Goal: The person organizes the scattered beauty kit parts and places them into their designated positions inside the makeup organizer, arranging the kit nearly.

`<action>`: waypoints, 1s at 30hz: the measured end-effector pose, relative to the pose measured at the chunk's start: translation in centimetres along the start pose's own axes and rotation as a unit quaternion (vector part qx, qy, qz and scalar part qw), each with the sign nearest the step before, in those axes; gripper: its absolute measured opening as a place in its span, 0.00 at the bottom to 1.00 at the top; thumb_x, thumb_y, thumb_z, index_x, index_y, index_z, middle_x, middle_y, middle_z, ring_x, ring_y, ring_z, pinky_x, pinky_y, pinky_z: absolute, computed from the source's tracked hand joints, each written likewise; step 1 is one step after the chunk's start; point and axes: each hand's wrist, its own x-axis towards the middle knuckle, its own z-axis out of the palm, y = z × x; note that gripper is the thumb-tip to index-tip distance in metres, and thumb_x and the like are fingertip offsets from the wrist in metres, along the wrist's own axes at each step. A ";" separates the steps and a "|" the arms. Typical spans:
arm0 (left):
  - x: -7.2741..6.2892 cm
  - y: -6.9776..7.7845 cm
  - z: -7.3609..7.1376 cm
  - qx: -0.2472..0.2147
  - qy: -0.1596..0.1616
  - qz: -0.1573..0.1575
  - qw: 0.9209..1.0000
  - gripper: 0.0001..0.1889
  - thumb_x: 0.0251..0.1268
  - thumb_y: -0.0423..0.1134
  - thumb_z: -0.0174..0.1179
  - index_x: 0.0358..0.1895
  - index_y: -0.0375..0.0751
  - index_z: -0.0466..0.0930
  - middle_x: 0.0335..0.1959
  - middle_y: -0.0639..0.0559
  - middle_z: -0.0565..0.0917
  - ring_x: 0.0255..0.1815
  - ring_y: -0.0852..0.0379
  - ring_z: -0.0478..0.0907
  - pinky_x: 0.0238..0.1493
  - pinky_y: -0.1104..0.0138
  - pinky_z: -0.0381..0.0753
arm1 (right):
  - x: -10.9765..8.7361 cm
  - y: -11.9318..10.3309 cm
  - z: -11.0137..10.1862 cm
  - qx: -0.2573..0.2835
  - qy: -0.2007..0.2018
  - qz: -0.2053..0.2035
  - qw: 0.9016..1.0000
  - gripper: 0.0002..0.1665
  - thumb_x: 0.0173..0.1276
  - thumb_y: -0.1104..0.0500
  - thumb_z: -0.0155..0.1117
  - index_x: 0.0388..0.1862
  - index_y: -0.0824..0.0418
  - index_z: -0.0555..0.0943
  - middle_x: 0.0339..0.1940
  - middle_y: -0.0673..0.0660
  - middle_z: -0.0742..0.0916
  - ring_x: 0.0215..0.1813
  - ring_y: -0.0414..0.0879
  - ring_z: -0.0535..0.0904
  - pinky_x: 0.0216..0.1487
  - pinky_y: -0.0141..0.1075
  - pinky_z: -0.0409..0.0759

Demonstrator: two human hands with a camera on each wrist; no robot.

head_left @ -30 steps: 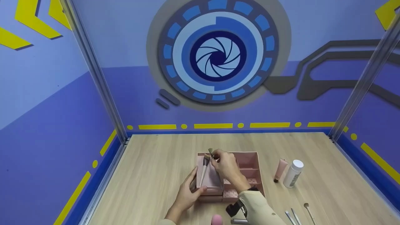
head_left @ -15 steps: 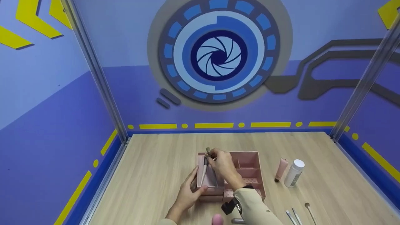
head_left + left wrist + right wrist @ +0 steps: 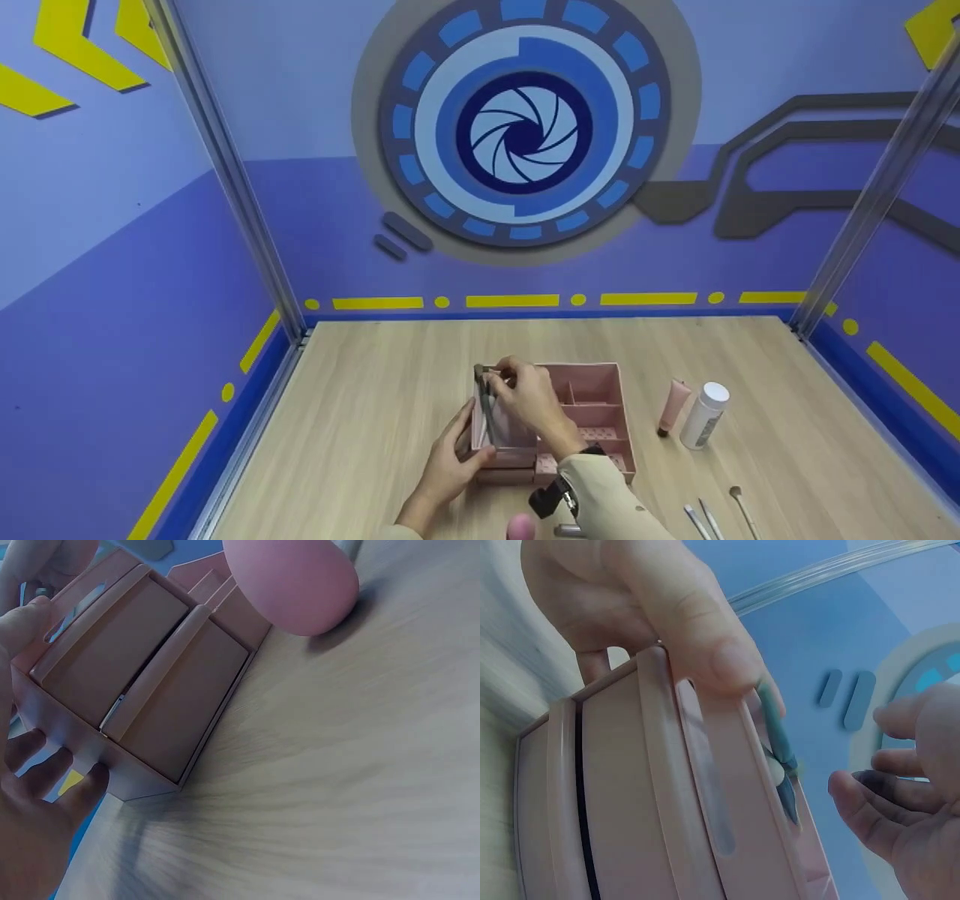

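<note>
A pink makeup organizer [image 3: 627, 450] with drawers and open compartments stands on the table. My left hand [image 3: 444, 466] grips its left front corner, the thumb [image 3: 739, 664] over the front wall and the other fingers against the side. Makeup brushes [image 3: 487, 412] lean in the left compartment; in the right wrist view their green-looking handles [image 3: 775, 727] show inside the wall. Just above that compartment's back end is my right hand [image 3: 531, 401], its fingers loosely bent and apart from the brushes. Nothing shows between those fingers in the right wrist view.
A pink tube [image 3: 675, 409] and a white bottle [image 3: 706, 417] stand right of the organizer. Several brushes [image 3: 742, 510] lie at the front right. A pink makeup sponge [image 3: 520, 527] and a silver cylinder [image 3: 568, 530] are near the front edge.
The brush that my right hand pinched has gone down into the left compartment and leans leftward beside the other. My right fingers have let go of it. The left hand has stayed in place.
</note>
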 end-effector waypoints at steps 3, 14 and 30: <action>0.0 0.0 0.0 0.005 0.001 -0.005 1.000 0.43 0.65 0.41 0.64 0.77 0.37 0.49 0.77 0.37 0.55 0.76 0.38 0.56 0.75 0.49 0.59 | -0.1 0.2 -0.3 0.000 0.006 -0.013 1.000 0.11 0.63 0.55 0.70 0.38 0.63 0.83 0.29 0.53 0.87 0.30 0.42 0.83 0.30 0.32 0.84; -0.2 0.1 0.0 -0.019 -0.001 0.011 1.000 0.43 0.64 0.39 0.64 0.77 0.39 0.48 0.77 0.35 0.53 0.76 0.39 0.54 0.74 0.49 0.59 | -0.3 0.8 -1.3 0.006 0.000 -0.002 1.000 0.14 0.62 0.54 0.70 0.40 0.63 0.83 0.31 0.57 0.87 0.30 0.43 0.83 0.29 0.30 0.84; -0.1 0.2 -0.1 -0.012 -0.011 -0.013 1.000 0.44 0.64 0.40 0.64 0.77 0.36 0.48 0.77 0.34 0.53 0.76 0.36 0.55 0.73 0.57 0.63 | -1.6 1.8 -4.2 -0.002 0.024 0.020 1.000 0.10 0.59 0.57 0.72 0.38 0.59 0.83 0.31 0.54 0.87 0.32 0.44 0.82 0.33 0.33 0.84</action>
